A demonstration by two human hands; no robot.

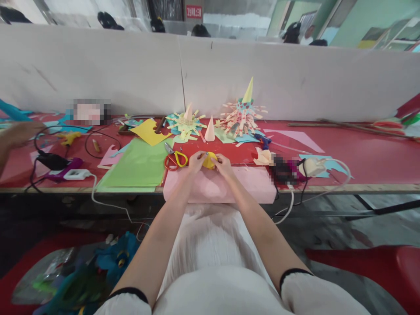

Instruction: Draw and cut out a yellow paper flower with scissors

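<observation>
Between my two hands is a small yellow paper piece [210, 160], rounded in outline, held above the red tabletop near its front edge. My left hand [197, 161] pinches its left side, and my right hand [223, 165] grips the right side. Below my wrists a pink paper sheet [252, 181] lies over the table edge. Scissors with yellow and red handles [177, 158] rest just left of my left hand. Straight ahead stands a pale pink paper cone [210, 130]. Behind it are two fringed paper pieces topped with cones, one yellowish [186, 122] and one pink-red [243, 117].
Green paper sheets [134, 164] and a yellow sheet [151, 132] lie to the left. A purple power strip [65, 168] with cables is farther left; white plugs [311, 167] sit at right. A white partition [131, 70] backs the table. Another person's arm [16, 138] reaches in at left.
</observation>
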